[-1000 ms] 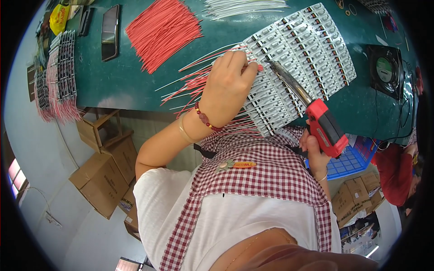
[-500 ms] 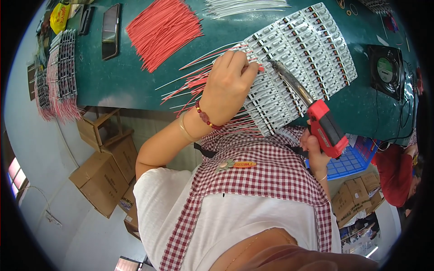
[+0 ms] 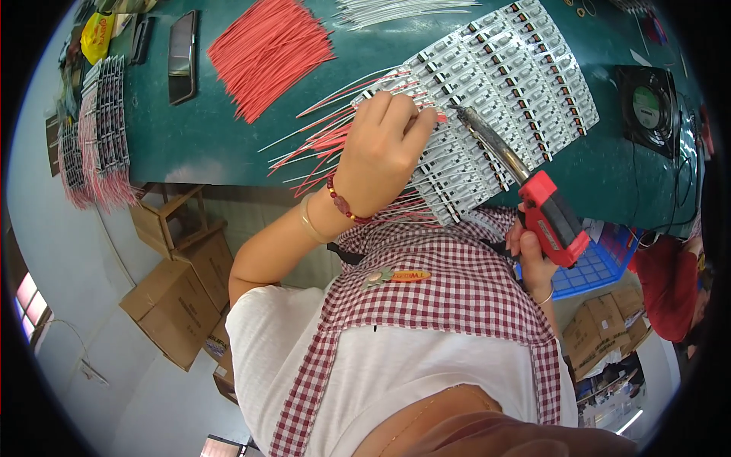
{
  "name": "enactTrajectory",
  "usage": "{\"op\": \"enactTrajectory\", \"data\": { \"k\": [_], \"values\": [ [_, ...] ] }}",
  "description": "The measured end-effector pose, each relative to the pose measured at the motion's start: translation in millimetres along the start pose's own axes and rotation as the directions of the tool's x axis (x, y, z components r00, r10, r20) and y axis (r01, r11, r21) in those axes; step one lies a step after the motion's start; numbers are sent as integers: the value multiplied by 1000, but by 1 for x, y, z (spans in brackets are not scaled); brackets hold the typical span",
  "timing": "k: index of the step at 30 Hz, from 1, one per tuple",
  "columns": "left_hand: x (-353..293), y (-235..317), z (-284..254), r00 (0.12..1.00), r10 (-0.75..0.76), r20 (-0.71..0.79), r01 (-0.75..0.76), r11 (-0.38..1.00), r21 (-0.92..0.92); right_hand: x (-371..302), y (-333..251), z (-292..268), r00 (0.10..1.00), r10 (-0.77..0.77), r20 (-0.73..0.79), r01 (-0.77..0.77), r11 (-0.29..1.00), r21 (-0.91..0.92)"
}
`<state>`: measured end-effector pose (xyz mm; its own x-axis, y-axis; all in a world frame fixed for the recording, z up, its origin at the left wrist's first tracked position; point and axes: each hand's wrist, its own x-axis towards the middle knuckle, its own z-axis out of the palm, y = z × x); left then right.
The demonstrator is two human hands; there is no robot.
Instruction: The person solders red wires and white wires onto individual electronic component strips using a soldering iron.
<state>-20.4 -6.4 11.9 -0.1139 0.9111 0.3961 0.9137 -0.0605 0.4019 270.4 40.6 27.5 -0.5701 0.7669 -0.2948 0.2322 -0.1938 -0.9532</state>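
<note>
My left hand [image 3: 378, 148] is closed in a pinch over the panel, with a red wire [image 3: 441, 118] showing at its fingertips. More red and white wires fan out under and left of this hand. My right hand [image 3: 534, 255] is wrapped round the red and black handle of a soldering iron [image 3: 552, 221]. The iron's thin tip points up and left, close to the left fingertips and over the panel; whether it touches is too small to tell. The panel of small circuit boards [image 3: 525, 84] lies slanted on the green table, white wires attached along its left part.
A pile of red wires [image 3: 266, 57] and a bundle of white wires [image 3: 403, 11] lie farther back. A phone [image 3: 183, 57] rests at left, near wired boards [image 3: 103, 126] hanging over the edge. A black fan [image 3: 647, 110] stands right; a blue basket [image 3: 582, 276] sits below the table.
The whole view has shifted slightly. Both hands keep nearly the same place and grip, and the iron's tip stays near the left fingertips.
</note>
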Motion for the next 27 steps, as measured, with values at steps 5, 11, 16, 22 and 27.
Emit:
{"op": "enactTrajectory", "data": {
  "k": [5,11,16,22,27],
  "values": [
    [-2,2,3,999,-14,33,15,1000,-13,-5,8,-5,1000,28,-4,-28,998,-65],
    [-1,3,3,998,-20,55,20,1000,-7,-5,25,-16,998,-34,59,48,967,-251],
    [0,3,2,996,-28,79,28,1000,4,-6,24,-15,990,-136,37,141,948,-285],
    [2,3,1,994,-35,99,34,999,16,-7,15,-15,999,-36,-35,28,978,-209],
    [-2,5,-1,1000,25,18,-26,999,40,-13,11,-18,997,68,32,-69,997,38]
  ]
}}
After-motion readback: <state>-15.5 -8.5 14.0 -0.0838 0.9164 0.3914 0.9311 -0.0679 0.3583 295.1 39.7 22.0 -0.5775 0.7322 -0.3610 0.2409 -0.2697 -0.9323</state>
